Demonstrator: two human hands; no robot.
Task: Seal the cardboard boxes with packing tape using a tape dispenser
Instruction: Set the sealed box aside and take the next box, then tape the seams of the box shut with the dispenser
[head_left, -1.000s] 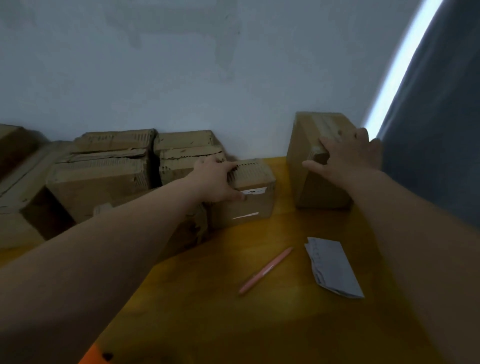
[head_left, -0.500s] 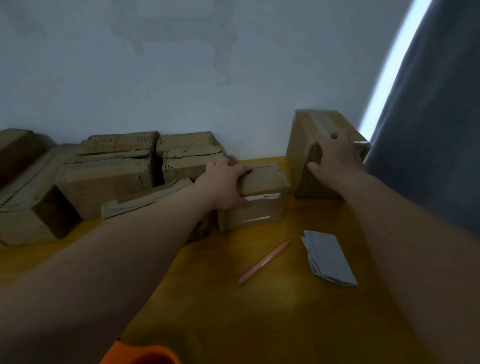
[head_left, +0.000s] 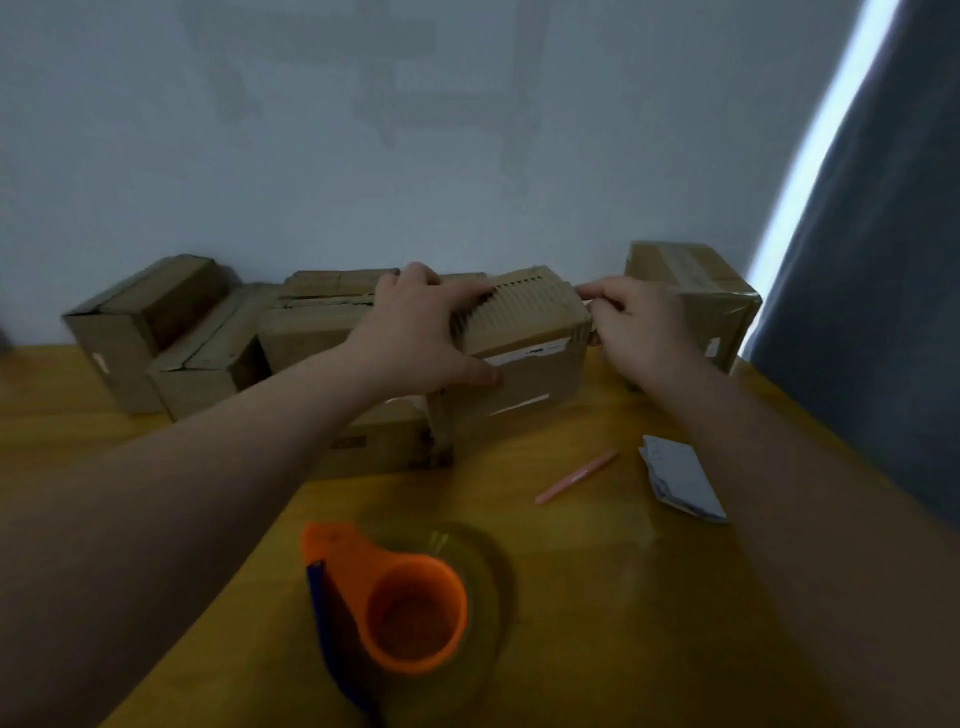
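Both hands on a small cardboard box, tape dispenser untouched

The left hand (head_left: 415, 332) holds the small cardboard box (head_left: 524, 358) with its fingers (head_left: 418, 275) curled over the top left edge and the thumb on the labelled front. The right hand (head_left: 641, 332) has its fingers (head_left: 605, 299) curled at the box's top right corner; whether they pinch the flap I cannot tell. The box's long axis runs left to right along the wall, label toward the person, and its ribbed top tilts up and toward them. The orange tape dispenser (head_left: 395, 597) lies on the bench (head_left: 649, 623), well apart from the box on the person's side. Judged risks: the worn top flap may spring open before tape goes on, and dragging the box nearer could knock the pink pen (head_left: 576, 475) just in front of it.
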